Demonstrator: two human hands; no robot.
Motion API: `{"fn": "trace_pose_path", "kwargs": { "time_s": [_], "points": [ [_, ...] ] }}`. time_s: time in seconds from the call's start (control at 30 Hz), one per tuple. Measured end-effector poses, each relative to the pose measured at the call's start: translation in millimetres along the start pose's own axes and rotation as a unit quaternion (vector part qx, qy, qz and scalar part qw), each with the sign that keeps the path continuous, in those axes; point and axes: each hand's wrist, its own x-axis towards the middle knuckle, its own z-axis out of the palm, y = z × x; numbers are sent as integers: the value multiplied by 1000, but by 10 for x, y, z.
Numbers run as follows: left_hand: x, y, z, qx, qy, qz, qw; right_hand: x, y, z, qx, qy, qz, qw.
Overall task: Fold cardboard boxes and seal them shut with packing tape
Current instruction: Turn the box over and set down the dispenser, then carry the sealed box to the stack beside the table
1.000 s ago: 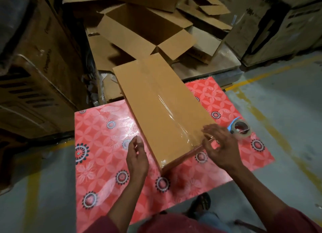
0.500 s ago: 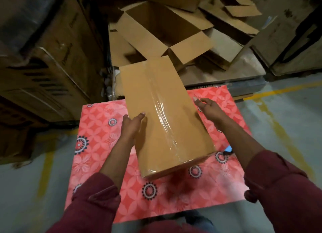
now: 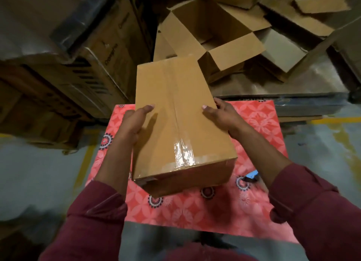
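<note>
**Sealed box held up between both hands**

Over the red patterned bench [image 3: 259,124], a closed cardboard box [image 3: 175,124] is gripped from both sides and looks to be lifted clear of the surface, near end tipped toward the camera. Clear packing tape [image 3: 182,153] is run down the middle seam of the top face and folded over the near edge, where it's kinda wrinkled and shiny.

The left hand [image 3: 134,120] is clamped on the box's left side, thumb laid flat on top and the rest of the fingers hidden around the edge. The right hand [image 3: 220,114] is clamped on the right side the same way, thumb on top, fingers wrapped around the far edge. Dark red sleeves [image 3: 312,212] are seen on both arms.

Just beside the right forearm, something blue [image 3: 253,174] is left lying on the bench, mostly hidden, so what it is can't really be told.

Behind the bench, an open box [image 3: 213,36] with its flaps spread out is piled with other loose cardboard on a pallet-like stack. Bigger printed cartons [image 3: 88,69] are stacked off to the left, and a yellow line [image 3: 332,120] is painted on the grey floor.
</note>
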Motion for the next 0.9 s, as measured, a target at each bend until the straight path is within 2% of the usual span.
{"fn": "trace_pose_path", "kwargs": {
  "time_s": [0.13,0.4,0.67,0.8,0.9],
  "points": [
    [-461,324,5,12,-40,31,999,-335,-356,-329,27,-1,-27,999],
    [-1428,720,771,-14,-149,122,981,-1630,-830,-1323,-52,109,-69,990],
    [-2146,805,2071,-4,-254,135,958,-2624,-930,-2611,-100,231,-64,966],
    [-2448,784,2945,10,-285,154,946,-2932,-687,-3392,-96,277,-47,955],
    [-2560,669,3778,32,-315,170,933,-3038,-355,-4154,-104,269,-27,957]
  ]
}}
